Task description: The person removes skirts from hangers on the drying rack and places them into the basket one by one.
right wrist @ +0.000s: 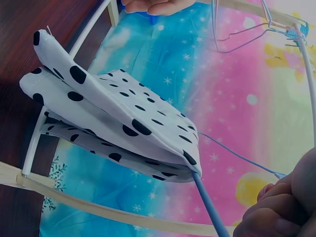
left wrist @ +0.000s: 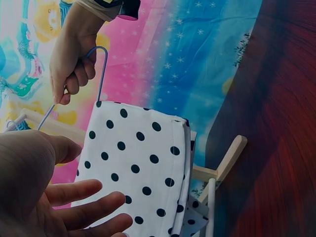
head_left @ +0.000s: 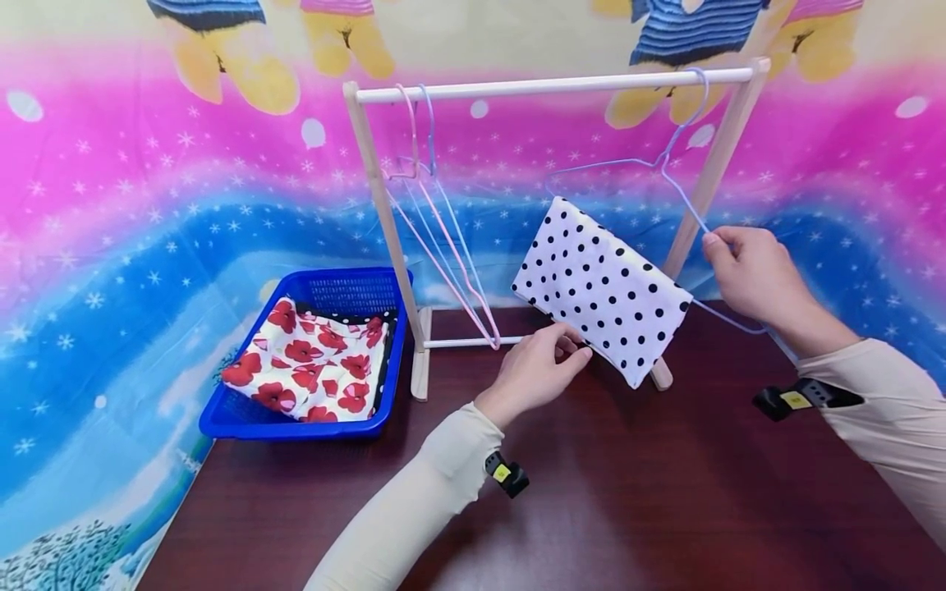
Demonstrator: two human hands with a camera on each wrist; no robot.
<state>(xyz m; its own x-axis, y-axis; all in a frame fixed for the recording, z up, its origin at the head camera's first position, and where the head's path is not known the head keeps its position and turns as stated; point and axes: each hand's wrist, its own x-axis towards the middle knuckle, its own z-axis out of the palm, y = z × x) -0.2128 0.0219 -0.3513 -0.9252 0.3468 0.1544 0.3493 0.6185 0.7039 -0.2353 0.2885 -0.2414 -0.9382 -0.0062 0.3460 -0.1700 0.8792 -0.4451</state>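
Observation:
A folded white cloth with black polka dots (head_left: 602, 291) is draped over the lower bar of a blue clothes hanger (head_left: 668, 154). The hanger's hook sits on the rack's top rail near its right end, and the hanger tilts. My right hand (head_left: 761, 275) pinches the hanger's sloping right arm between thumb and fingers. Below the cloth's lower left edge, my left hand (head_left: 535, 365) has loosely bent fingers; in the left wrist view its fingers (left wrist: 94, 207) are spread beside the cloth, holding nothing. The right wrist view shows the cloth's layers hanging from the bar.
The wooden rack (head_left: 402, 246) stands on the dark table (head_left: 584, 492). A pink hanger (head_left: 452, 242) and other blue hangers hang at its left end. Left of it, a blue basket (head_left: 296, 428) holds a red-flowered white cloth (head_left: 314, 361) and black dotted fabric. A patterned curtain hangs behind.

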